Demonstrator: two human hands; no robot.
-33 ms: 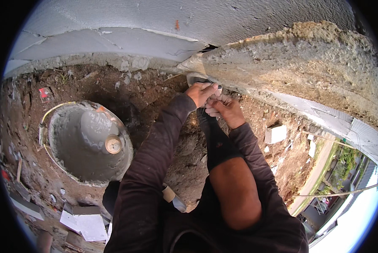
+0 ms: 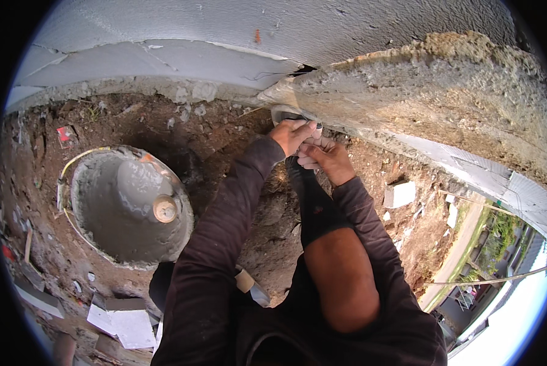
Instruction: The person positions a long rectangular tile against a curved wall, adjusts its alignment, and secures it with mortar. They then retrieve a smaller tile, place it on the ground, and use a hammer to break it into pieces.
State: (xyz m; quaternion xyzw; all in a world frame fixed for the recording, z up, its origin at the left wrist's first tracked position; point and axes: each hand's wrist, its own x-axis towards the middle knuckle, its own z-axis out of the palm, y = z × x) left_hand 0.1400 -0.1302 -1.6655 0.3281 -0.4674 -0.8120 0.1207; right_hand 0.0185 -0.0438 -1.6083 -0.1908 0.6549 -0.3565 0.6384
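Left hand (image 2: 293, 135) and right hand (image 2: 327, 157) meet over the shoe (image 2: 278, 114); can't tell what fingers grip. Shoe's worn, at the dirt (image 2: 371, 155)'s wall-side edge. Probably light, flexible upper; hold near the opening. Mortar bucket (image 2: 75, 195) sits left.

Long dark brown sleeves (image 2: 215, 213), tall black sock (image 2: 310, 192), small reddish mark (image 2: 318, 210) on it

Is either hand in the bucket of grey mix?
No, the left hand and right hand are together at the shoe, away from the bucket.
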